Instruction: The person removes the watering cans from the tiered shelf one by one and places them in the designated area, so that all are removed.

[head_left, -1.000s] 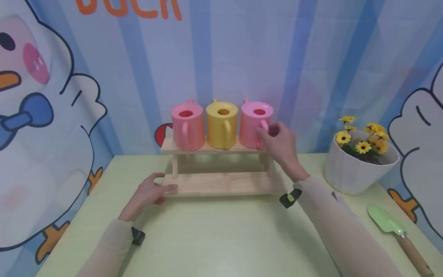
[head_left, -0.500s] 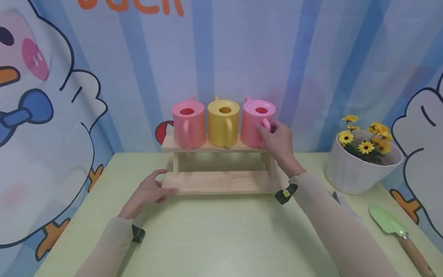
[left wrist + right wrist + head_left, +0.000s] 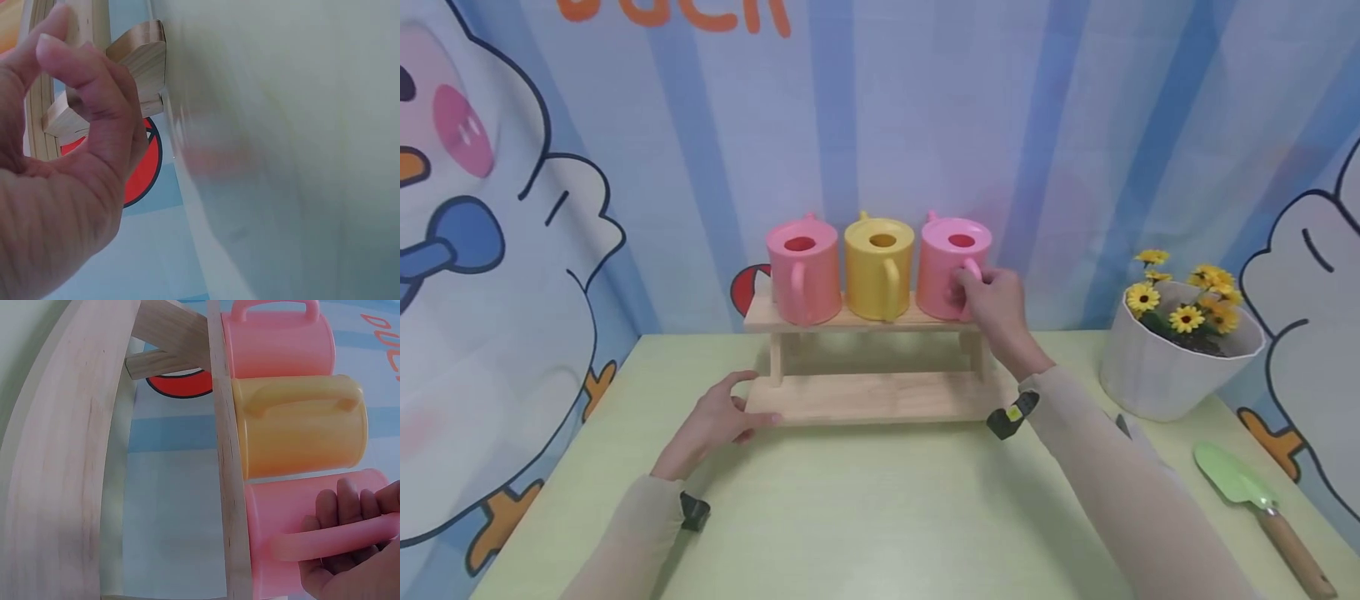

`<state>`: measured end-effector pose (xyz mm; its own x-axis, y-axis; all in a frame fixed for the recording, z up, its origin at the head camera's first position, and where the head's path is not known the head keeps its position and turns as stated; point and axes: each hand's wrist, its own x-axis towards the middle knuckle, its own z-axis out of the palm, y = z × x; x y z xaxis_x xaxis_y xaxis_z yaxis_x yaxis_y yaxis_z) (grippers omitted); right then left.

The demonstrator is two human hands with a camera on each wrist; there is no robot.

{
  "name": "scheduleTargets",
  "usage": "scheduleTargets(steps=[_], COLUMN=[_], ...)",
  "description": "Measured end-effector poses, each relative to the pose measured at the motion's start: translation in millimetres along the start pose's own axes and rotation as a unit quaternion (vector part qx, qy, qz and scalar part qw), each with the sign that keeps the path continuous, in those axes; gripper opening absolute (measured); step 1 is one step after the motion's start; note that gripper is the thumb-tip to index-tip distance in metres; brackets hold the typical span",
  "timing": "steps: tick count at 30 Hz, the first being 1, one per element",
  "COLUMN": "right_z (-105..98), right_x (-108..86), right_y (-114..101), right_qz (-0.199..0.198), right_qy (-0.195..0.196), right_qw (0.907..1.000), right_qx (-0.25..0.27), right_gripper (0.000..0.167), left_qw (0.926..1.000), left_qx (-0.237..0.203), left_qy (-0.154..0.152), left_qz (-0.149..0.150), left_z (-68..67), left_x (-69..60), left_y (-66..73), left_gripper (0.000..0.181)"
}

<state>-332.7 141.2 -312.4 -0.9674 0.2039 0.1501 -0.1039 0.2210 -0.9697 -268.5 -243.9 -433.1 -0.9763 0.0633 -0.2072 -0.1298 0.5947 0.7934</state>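
Three small watering cans stand side by side on the upper shelf of a wooden two-step stand [image 3: 880, 398]. At the left is a salmon-pink watering can [image 3: 816, 283], in the middle a yellow watering can [image 3: 868, 279], and at the right a bright pink watering can [image 3: 936, 275]. My right hand [image 3: 1000, 312] grips the handle of the right-hand pink can, with fingers between handle and body in the right wrist view. At the lower shelf's left end, my left hand [image 3: 718, 412] holds the stand, thumb on top and fingers curled at the end.
A white flowerpot [image 3: 1165, 375] with yellow flowers stands at the back right. Before it lies a green trowel [image 3: 1232, 475] with a wooden handle. A grey tool tip [image 3: 1135, 433] shows beside my right sleeve. A printed duck curtain [image 3: 895, 108] hangs behind the table.
My right hand has moved slightly left, its fingers further in behind the pink can's handle. My left hand stays at the stand's end, and the cans keep their places.
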Motion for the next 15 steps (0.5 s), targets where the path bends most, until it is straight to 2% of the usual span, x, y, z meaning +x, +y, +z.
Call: scheduleTargets(steps=[4, 15], right_z=[1.6, 4.4], right_x=[1.9, 4.0], right_y=[0.8, 0.2], right_qz=[0.017, 0.042], right_qy=[-0.013, -0.013], right_qw=[0.9991, 0.9982], right_qx=[0.035, 0.041], right_gripper=[0.035, 0.025], left_qw=[1.0, 0.9999], left_qx=[0.002, 0.016], left_qy=[0.003, 0.005], left_qz=[-0.004, 0.002], left_z=[1.0, -1.0], left_x=[0.9, -2.7], left_y=[0.4, 4.7], left_gripper=[0.097, 0.097])
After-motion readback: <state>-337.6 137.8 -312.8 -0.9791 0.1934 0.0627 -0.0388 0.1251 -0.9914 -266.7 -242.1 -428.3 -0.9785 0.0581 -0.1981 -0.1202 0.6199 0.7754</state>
